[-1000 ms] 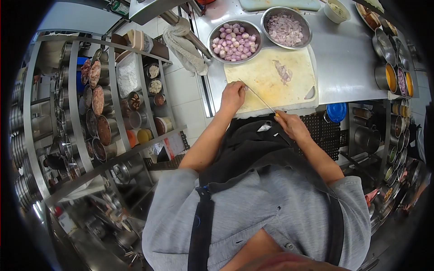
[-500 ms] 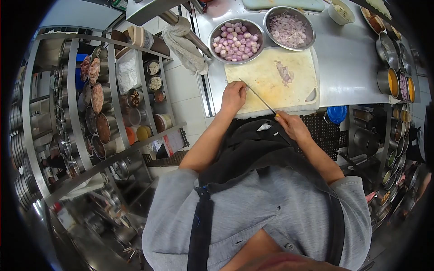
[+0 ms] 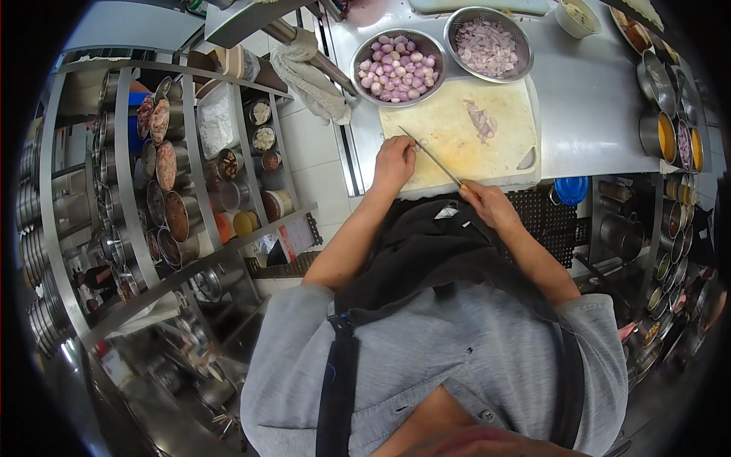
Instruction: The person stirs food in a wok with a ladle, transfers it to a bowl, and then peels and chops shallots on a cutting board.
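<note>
My right hand (image 3: 487, 204) grips the yellow-orange handle of a knife (image 3: 434, 158). Its narrow blade slants up and left over the cream cutting board (image 3: 442, 164), passing close to my left fingertips. My left hand (image 3: 395, 161) is closed at the board's left edge, fingers curled down; whatever they pinch is hidden under them. A small pale slice (image 3: 423, 142) lies beside the blade. Farther right on the board is a little heap of sliced shallots (image 3: 481, 123). Beyond the board stand a metal bowl of whole peeled shallots (image 3: 398, 70) and a perforated metal bowl of cut shallots (image 3: 487, 49).
A steel counter (image 3: 590, 114) carries the board. A metal rack (image 3: 183, 152) with several food containers stands at left. A towel (image 3: 308, 80) hangs on a rail by the counter's left edge. Metal pots (image 3: 655, 137) line the right end, and a blue lid (image 3: 569, 190) is below.
The knife has shifted slightly up and left, its tip now farther past my left fingertips. A pale slice now shows beside the blade. My left hand stays nearly in place.
</note>
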### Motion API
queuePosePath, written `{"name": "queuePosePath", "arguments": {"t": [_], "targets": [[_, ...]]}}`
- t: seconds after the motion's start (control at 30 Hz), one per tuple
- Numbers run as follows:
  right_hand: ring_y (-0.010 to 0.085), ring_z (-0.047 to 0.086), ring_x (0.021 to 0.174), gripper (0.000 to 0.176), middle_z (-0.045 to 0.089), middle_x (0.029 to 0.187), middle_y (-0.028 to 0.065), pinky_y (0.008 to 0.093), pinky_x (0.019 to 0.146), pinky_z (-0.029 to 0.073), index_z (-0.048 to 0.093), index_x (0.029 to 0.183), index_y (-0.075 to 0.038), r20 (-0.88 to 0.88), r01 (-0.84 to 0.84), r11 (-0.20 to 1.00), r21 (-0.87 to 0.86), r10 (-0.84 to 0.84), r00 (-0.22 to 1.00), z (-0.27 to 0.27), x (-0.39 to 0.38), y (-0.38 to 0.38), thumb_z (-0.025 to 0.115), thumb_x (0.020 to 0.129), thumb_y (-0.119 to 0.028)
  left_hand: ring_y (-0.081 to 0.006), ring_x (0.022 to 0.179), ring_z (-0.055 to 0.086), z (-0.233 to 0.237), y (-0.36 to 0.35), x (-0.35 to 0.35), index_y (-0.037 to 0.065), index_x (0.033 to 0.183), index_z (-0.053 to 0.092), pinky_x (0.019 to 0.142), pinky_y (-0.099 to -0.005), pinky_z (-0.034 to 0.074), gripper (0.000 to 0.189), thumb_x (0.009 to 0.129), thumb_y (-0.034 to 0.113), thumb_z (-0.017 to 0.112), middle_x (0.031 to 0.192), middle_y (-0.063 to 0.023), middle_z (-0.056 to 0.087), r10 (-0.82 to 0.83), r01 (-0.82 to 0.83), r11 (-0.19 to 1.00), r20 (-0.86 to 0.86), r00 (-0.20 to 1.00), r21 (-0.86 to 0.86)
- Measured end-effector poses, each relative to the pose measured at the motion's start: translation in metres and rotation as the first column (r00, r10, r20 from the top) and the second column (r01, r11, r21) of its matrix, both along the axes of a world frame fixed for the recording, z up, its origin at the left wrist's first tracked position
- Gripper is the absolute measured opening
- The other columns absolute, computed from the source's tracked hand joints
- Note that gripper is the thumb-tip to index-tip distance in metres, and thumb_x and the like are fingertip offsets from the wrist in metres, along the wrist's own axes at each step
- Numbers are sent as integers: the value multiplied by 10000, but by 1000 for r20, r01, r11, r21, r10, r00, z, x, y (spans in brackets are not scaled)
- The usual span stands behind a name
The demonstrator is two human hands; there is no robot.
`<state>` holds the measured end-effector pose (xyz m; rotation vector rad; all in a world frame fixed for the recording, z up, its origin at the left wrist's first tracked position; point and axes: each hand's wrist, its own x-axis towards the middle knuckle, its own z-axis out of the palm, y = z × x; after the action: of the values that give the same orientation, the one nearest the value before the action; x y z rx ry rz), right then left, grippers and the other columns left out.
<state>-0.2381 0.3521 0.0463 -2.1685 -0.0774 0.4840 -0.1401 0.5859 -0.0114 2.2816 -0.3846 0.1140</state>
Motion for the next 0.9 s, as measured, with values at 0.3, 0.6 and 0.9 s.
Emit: {"name": "queuePosePath", "arguments": {"t": [0.3, 0.6, 0.9], "targets": [[435, 618, 790, 268, 634, 821, 254, 460, 694, 473, 623, 1120, -48, 42, 72, 997, 32, -73, 996, 4, -10, -4, 565, 968, -262, -313, 770, 618, 0, 1, 0, 42, 886, 631, 698, -415, 498, 80, 809, 56, 646, 816, -127, 644, 4, -4, 1000, -9, 1000, 0], [428, 617, 772, 288, 644, 842, 246, 447, 677, 476, 625, 1161, -62, -37, 17, 999, 40, -16, 999, -15, 9, 6, 571, 968, -268, -310, 765, 616, -1, 2, 2, 46, 878, 625, 701, -413, 496, 72, 810, 58, 645, 804, -125, 639, -11, 11, 1000, 7, 1000, 0], [423, 615, 771, 279, 632, 825, 247, 437, 679, 475, 623, 1162, -68, 49, 37, 995, 96, -41, 998, -9, -9, -3, 566, 972, -265, -304, 775, 623, 0, 1, 0, 42, 883, 623, 704, -407, 502, 77, 809, 52, 641, 811, -126, 642, 3, -3, 1000, -15, 1000, 21]]}}
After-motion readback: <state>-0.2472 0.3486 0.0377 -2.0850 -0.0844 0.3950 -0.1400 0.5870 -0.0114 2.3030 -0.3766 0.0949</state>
